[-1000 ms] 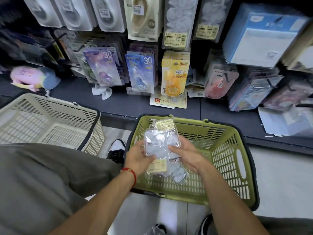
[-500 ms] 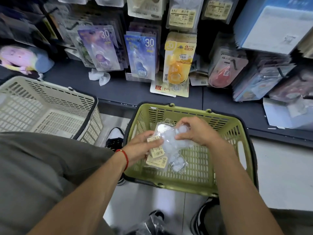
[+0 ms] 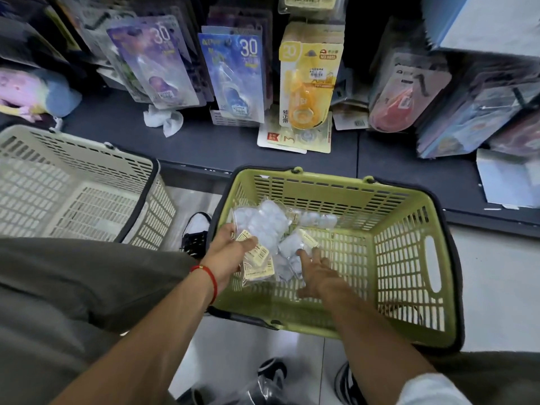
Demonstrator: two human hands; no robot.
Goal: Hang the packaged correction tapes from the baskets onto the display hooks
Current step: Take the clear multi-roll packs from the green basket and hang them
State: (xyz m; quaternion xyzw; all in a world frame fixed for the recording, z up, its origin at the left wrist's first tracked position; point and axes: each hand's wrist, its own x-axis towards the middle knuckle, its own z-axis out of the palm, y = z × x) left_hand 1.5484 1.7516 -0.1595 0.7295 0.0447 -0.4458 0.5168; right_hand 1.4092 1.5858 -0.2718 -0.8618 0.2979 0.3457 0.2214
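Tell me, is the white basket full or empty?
Empty, as far as shows: the white basket has only bare mesh floor; its near part is hidden.

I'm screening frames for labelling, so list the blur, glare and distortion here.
Head view: wide-angle bending bows the grey shelf edge and green plastic basket; glare washes the clear blister packs; the right hand is motion-blurred, the left hand sharper.

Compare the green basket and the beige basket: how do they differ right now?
The green plastic slatted basket holds clear packets with yellow labels; the beige plastic slatted basket shows nothing inside, though it is cut off at the frame's left edge. Both hands are in the green one, left hand gripping packets and right hand reaching in; neither touches the beige. Both have dark rims and sit by the shelf.
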